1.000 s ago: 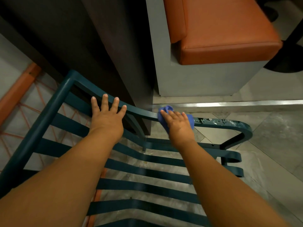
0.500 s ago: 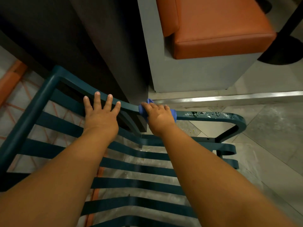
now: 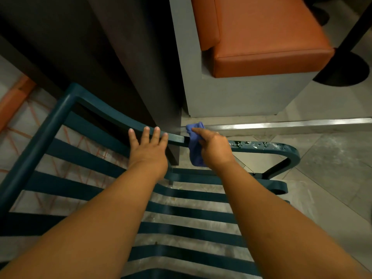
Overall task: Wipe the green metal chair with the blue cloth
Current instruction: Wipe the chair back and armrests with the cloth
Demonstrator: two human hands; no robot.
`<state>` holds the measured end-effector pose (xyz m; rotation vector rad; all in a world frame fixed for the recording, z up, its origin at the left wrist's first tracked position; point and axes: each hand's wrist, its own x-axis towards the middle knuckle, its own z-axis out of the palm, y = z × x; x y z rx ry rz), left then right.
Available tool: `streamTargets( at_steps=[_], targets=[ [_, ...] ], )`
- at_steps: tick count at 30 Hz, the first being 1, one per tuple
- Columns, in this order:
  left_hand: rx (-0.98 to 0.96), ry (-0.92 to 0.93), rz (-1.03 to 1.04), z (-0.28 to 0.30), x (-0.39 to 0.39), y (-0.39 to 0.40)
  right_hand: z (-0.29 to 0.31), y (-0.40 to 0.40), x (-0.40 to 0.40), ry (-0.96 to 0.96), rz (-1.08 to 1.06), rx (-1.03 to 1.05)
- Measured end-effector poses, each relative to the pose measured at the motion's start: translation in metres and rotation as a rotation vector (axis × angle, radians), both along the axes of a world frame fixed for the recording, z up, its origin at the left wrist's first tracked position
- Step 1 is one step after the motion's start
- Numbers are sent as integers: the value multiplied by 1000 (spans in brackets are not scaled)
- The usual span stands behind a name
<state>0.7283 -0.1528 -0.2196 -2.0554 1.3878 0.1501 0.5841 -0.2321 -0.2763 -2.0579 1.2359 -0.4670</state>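
Where right hand (image 3: pixel 215 151) covers blue cloth (image 3: pixel 194 153), its grip stays hidden.

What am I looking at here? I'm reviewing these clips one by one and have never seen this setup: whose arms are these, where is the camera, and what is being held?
No machine here: a person wears one wide-angle camera on the head, looking forward and down, so the two bare forearms entering from below are their own. Below them is a green metal chair with slatted bars, seen from above. The left hand lies flat, fingers straight, on the chair's top rail, apparently steadying it. The right hand grips a crumpled blue cloth against the same rail, beside the armrest, which shows wet or chipped patches. Behind stand a dark panel and a grey bench with an orange cushion. Tiled floor shows through the slats.
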Motion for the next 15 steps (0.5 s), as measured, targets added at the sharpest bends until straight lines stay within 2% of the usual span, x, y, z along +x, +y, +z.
streamTargets(
  at_steps=[5, 7, 10, 13, 15],
  targets=[
    [-10, 68, 26, -17, -18, 3, -16, 27, 17, 427, 169, -223],
    [-10, 72, 39, -16, -17, 3, -22, 25, 4, 448, 179, -264],
    [-5, 66, 42, -14, -16, -3, -15, 12, -9, 477, 141, -207],
    [26, 30, 38, -14, -19, -8, -7, 11, 14, 440, -28, -100],
    [32, 9, 25, -13, -21, -13, -7, 14, 26, 446, -16, -137]
  ],
)
